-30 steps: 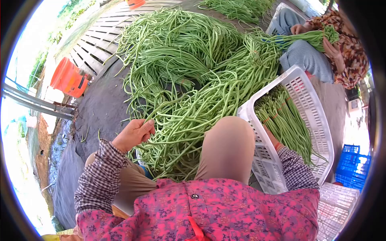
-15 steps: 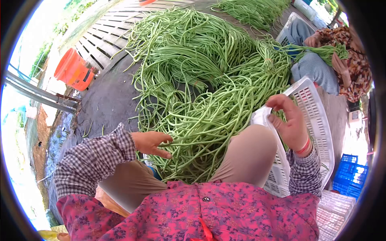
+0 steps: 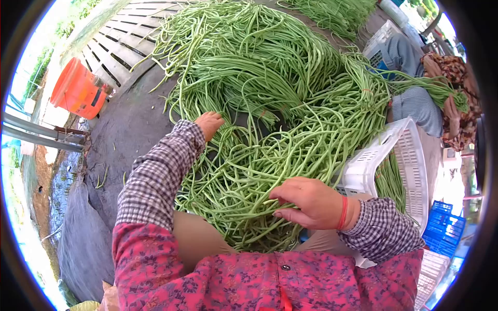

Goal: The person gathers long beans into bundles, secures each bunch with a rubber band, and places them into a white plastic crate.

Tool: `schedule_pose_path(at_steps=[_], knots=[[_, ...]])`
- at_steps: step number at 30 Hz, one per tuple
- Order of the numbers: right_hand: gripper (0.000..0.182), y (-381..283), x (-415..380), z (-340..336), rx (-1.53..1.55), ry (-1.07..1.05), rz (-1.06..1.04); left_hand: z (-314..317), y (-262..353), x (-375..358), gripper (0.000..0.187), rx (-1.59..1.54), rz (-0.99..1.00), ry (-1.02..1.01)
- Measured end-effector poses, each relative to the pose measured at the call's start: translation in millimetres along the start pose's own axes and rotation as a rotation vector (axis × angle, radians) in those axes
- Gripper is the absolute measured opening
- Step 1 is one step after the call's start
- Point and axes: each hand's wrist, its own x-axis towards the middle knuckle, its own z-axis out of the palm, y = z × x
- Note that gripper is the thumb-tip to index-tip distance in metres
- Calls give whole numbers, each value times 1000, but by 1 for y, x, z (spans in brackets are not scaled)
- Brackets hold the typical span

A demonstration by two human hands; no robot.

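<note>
A large heap of green long beans (image 3: 270, 150) lies in front of me, some tied in bundles. My left hand (image 3: 210, 124) reaches out to the left side of the heap, its fingers closed on some long beans and partly hidden among them. Closer to my body, my right hand (image 3: 314, 203) is over the near beans, with thumb and fingers apart and nothing clearly gripped. To its right stands a white slatted crate (image 3: 412, 155) that holds a bundle of beans (image 3: 389, 181).
An orange bucket (image 3: 80, 88) stands at the left by a slatted floor. Another person (image 3: 451, 98) sits at the upper right with beans in hand. Blue crates (image 3: 443, 228) and a white crate (image 3: 431, 274) are at the lower right. More beans (image 3: 332, 15) lie behind.
My left hand has moved forward onto the heap and closed on beans. My right hand has left the white crate's near corner and come left over the beans.
</note>
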Motion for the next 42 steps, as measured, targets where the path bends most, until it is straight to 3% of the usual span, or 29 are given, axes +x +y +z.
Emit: schedule_pose_path(at_steps=[4,7,13,14,17,18,21,22,26,29,31,33,35,37,39,41,42], knots=[[29,8,8,2,-47,-5,14,23,-10,52,58,152,243,-130],[28,12,13,2,-71,-31,25,34,-9,69,62,205,201,-279],[26,19,16,12,-104,-62,20,32,-2,59,25,234,93,-89],[26,18,15,12,-119,-72,20,33,-2,58,11,216,96,-101],[25,15,8,10,-197,-151,99,13,4,48,30,171,169,-165],[25,13,6,10,-206,-175,119,10,5,41,41,49,133,-54],[26,9,2,11,-224,-241,166,-19,7,30,43,-161,117,46],[26,9,2,11,-237,-255,177,-28,5,25,41,-211,192,226],[32,10,-3,13,-296,-288,196,-79,12,-2,41,-377,264,477],[32,13,-4,13,-315,-206,209,-84,27,-14,41,-846,340,553],[33,16,-3,12,-339,-36,199,-92,54,-27,47,-740,553,690],[38,12,1,6,-392,218,136,-112,78,-49,49,-563,602,716],[49,7,5,-4,-480,560,21,-111,89,-63,49,-486,492,615],[65,5,11,-7,-522,648,4,-127,107,-84,50,-410,424,538],[80,7,15,-7,-273,569,15,-144,129,-98,48,-304,465,491],[92,7,14,-12,248,303,42,-159,143,-116,51,-253,465,553],[75,1,12,-16,492,271,35,-165,145,-128,52,-300,449,589]])
